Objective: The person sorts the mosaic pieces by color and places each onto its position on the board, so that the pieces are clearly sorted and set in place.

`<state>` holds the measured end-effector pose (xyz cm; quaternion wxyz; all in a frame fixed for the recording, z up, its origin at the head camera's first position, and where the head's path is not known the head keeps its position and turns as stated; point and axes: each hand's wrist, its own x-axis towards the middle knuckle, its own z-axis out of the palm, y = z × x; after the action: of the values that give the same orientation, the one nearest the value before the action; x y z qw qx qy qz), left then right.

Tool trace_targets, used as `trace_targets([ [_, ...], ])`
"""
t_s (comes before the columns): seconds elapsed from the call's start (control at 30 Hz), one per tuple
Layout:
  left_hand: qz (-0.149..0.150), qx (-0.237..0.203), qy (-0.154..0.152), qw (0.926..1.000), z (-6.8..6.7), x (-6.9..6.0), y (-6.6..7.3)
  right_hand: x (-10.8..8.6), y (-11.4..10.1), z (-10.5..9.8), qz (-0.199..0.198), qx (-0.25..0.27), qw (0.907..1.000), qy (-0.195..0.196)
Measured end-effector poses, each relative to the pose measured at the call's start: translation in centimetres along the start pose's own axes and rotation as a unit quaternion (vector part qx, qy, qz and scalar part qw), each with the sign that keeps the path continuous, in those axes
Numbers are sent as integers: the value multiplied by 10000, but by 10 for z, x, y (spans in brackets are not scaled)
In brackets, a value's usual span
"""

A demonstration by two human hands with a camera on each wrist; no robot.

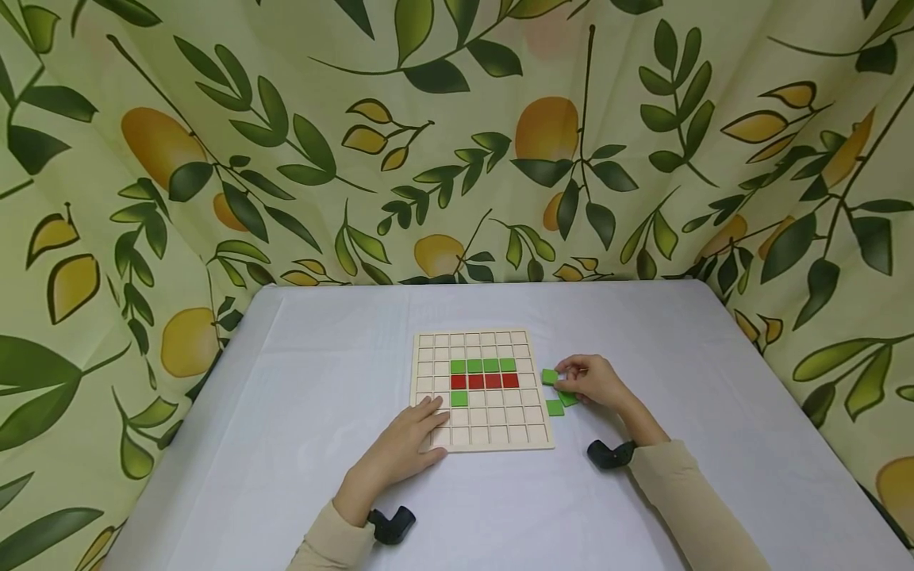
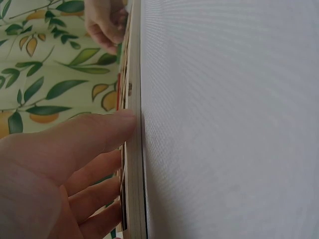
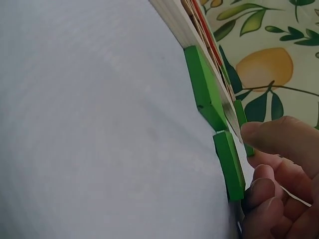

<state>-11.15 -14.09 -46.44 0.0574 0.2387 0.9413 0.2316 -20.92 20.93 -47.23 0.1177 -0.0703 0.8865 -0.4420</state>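
Observation:
A wooden grid board (image 1: 500,434) lies on the white table. Set in its squares are a row of green tiles (image 1: 474,365), a row of red tiles (image 1: 484,381) below, and one green tile (image 1: 458,399) under the leftmost red one. My left hand (image 1: 403,436) rests on the board's near left corner, fingers spread and thumb (image 2: 112,130) against the near edge. Beside the board's right edge, my right hand (image 1: 594,382) pinches a loose green tile (image 1: 549,377) between thumb and fingertips. Two more loose green tiles (image 3: 204,89) lie near that hand, one partly under it.
The white tablecloth (image 1: 314,357) spreads around the board. A curtain (image 1: 457,159) printed with leaves and fruit hangs behind the table and along both sides. Black devices (image 1: 610,454) are worn on both wrists.

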Motion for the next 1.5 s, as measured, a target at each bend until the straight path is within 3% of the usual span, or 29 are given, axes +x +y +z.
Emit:
trace_targets([
  [0.47,-10,12,-19,10000,1,0,0,-3,-8,7,-330,-43,9994,130],
  [1.5,-37,-18,-66,10000,-1,0,0,-3,-31,36,-674,328,9970,-211],
])
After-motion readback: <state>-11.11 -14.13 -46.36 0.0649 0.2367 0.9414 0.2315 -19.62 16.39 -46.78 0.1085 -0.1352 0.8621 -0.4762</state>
